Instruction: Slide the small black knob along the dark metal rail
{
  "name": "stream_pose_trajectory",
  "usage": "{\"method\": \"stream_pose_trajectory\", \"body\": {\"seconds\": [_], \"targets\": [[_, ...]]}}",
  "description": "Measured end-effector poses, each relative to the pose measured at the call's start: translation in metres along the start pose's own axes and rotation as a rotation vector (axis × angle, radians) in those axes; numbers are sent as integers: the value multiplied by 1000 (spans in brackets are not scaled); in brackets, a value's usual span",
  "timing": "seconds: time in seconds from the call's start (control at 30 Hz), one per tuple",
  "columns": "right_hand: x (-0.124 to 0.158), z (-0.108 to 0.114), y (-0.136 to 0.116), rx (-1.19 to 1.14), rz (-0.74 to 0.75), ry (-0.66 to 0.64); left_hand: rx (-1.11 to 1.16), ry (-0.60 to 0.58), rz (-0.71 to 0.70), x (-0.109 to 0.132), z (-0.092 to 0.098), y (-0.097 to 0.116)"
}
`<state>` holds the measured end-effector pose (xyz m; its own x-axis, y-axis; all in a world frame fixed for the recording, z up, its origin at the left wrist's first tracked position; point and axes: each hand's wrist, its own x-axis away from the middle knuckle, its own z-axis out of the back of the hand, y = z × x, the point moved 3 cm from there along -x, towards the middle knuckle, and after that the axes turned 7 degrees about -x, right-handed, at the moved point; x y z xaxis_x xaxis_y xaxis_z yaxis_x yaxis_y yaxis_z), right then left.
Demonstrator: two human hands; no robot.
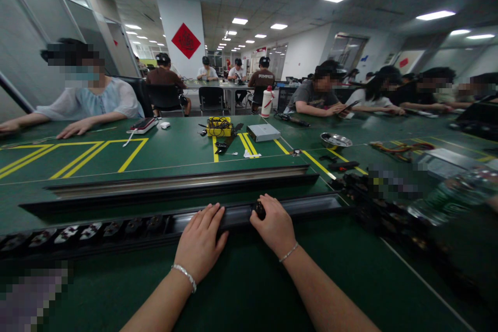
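A long black track (307, 208) with a smooth grey inner channel runs across the table in front of me. Its left stretch holds a row of black socket modules (111, 229), several showing metal parts on top. My left hand (202, 241) lies over the middle of the track, fingers stretched out and resting on it, holding nothing. Right of it, the fingers of my right hand (274, 223) are closed round a small black socket module (258, 210) at the channel. My fingers cover part of that module, and its underside is hidden.
Behind the track lie more long black rails (182, 182). To the right are a heap of black modules (361, 202), a plastic bottle (455, 194) and a metal bowl (335, 140). A yellow box with black cables (219, 126) stands farther back. Other people sit around the table.
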<state>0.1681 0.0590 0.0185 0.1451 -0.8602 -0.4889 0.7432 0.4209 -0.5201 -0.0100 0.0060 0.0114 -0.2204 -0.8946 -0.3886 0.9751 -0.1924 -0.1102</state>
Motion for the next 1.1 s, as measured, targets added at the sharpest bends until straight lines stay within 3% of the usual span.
{"method": "stream_pose_trajectory", "body": {"seconds": [1.1], "targets": [[0, 0, 2, 6, 7, 32, 19, 28, 5, 1, 0, 0]]}}
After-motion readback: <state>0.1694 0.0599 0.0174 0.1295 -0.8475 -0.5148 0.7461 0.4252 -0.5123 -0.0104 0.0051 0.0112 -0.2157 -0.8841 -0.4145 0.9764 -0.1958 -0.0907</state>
